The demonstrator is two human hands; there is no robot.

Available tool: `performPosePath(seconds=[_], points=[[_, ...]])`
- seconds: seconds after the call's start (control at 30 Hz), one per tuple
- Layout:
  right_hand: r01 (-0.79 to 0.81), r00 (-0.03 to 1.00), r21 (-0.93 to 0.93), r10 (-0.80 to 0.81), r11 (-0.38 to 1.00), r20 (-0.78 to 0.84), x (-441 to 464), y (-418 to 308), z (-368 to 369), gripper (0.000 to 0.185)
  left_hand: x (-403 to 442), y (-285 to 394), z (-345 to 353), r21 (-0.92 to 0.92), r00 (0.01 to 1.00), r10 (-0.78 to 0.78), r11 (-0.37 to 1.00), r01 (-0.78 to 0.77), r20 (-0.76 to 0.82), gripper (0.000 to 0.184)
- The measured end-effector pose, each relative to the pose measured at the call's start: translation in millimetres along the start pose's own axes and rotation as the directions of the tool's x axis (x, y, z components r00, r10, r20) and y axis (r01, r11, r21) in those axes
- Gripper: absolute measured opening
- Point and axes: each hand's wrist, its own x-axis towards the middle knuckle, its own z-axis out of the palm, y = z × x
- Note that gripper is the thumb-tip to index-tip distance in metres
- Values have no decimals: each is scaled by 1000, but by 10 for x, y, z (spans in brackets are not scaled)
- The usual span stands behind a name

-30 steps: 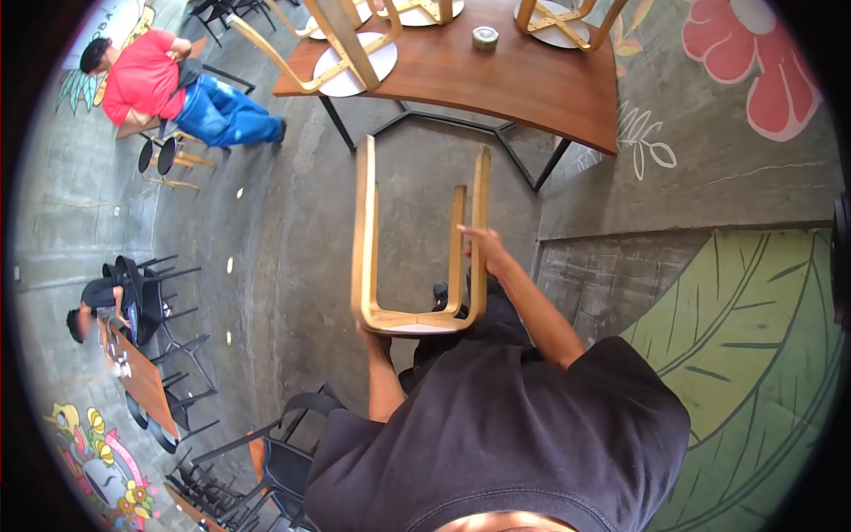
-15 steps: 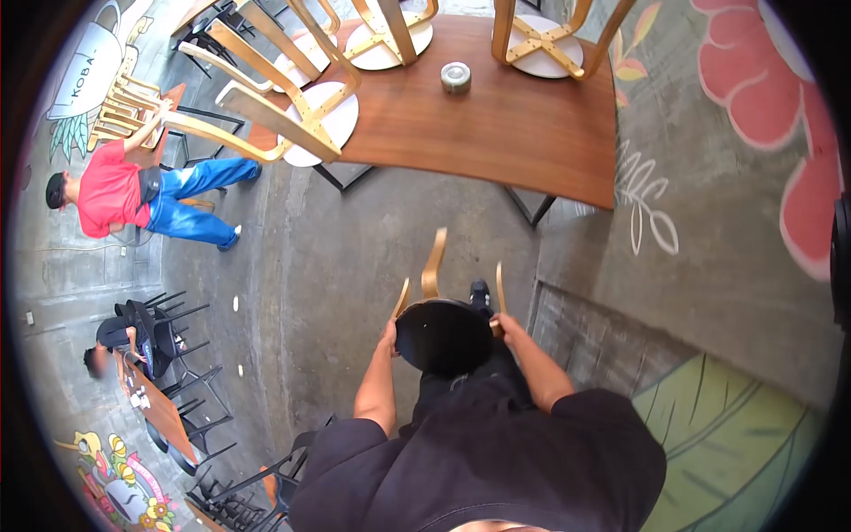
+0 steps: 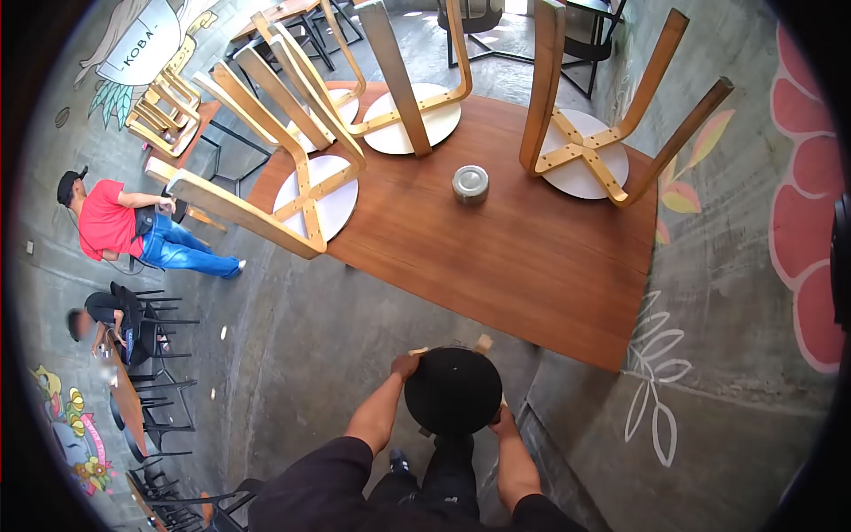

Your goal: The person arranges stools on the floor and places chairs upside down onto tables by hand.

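A stool (image 3: 454,390) with a round black seat and pale wooden legs is held in front of my body, its seat facing me. My left hand (image 3: 406,365) is closed around the seat's left edge, near a leg. At the right edge, my right hand (image 3: 503,420) grips the stool, its fingers partly hidden by the seat. Most of the legs are hidden beneath. Just beyond the stool is the front edge of a brown wooden table (image 3: 550,293).
Several stools lie upside down on the table, including a white-seated stool (image 3: 585,151) at right. A round metal tin (image 3: 471,184) stands mid-table. On the left are a person in a red shirt (image 3: 108,217), a seated person (image 3: 102,310) and black chairs (image 3: 164,417).
I am nearer the table. The stool's legs, which showed pointing forward, are now mostly hidden under its seat. The person in red has moved an arm away from the stacked stools.
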Motion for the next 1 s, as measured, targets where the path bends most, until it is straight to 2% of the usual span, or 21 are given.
performPosePath(seconds=[0.1,0.23,0.3,0.33,0.37,0.4,0.47,0.5,0.53,0.57,0.6,0.63,0.67,0.7,0.73,0.77,0.8,0.83,0.9,0.93,1.0], points=[[34,996,21,-32,999,-85,-77,-232,260,19,12,498,58,24,990,131,991,-130,-56,57],[114,992,-107,-109,988,59,4,-456,345,29,398,360,509,-23,879,411,903,-429,-244,47],[222,972,-169,-206,960,110,72,-357,-16,30,210,335,396,-161,883,432,873,-460,-183,45],[548,834,-544,-464,636,298,181,-356,-289,32,173,413,374,-307,878,465,823,-477,-118,44],[702,624,-707,-548,81,557,289,-450,-399,35,231,410,421,-417,922,386,834,-361,-28,42],[711,604,-700,-564,64,562,249,-511,-365,35,274,351,480,-507,950,304,832,-227,73,40],[681,731,-492,-465,542,500,134,-499,-223,42,163,360,425,-573,944,319,791,-216,84,40],[691,722,-490,-474,532,504,193,-474,-200,42,98,328,434,-635,945,307,754,-171,110,41],[563,826,-410,-496,717,267,247,-407,-184,42,134,240,504,-638,943,314,749,-176,107,41],[429,897,-270,-441,862,19,275,-307,-192,42,154,126,578,-642,868,497,669,-374,13,43],[426,898,-279,-440,860,16,169,-238,-51,42,174,41,627,-641,817,576,614,-460,-35,44],[304,931,-265,-344,915,-122,-4,-219,186,42,192,-43,676,-636,756,649,550,-541,-82,45],[182,936,-231,-241,956,-258,-168,-165,382,41,175,-66,744,-628,881,413,755,-189,231,49],[187,933,-238,-248,953,-260,-267,-73,537,41,138,-73,760,-496,850,124,851,174,512,54],[185,895,-416,-327,890,-303,-338,42,673,42,4,-132,737,-504,850,132,847,171,510,54],[162,852,-578,-409,800,-327,-418,169,814,42,-184,-250,717,-426,801,287,904,-44,526,59],[168,851,-582,-415,796,-322,-511,287,959,42,-346,-383,693,-343,716,424,901,-267,554,64],[166,872,-655,-420,737,-251,-608,393,1085,42,-477,-550,718,-350,716,430,897,-271,550,64],[178,890,-722,-423,669,-172,-799,648,1336,43,-741,-936,664,-318,590,559,825,-468,582,66],[145,915,-738,-374,659,-154,-863,788,1452,42,-971,-1074,447,-320,590,565,821,-473,577,66],[107,935,-758,-324,643,-143,-1078,1140,1692,40,-1617,-1460,-39,-262,695,364,931,-254,620,69]])
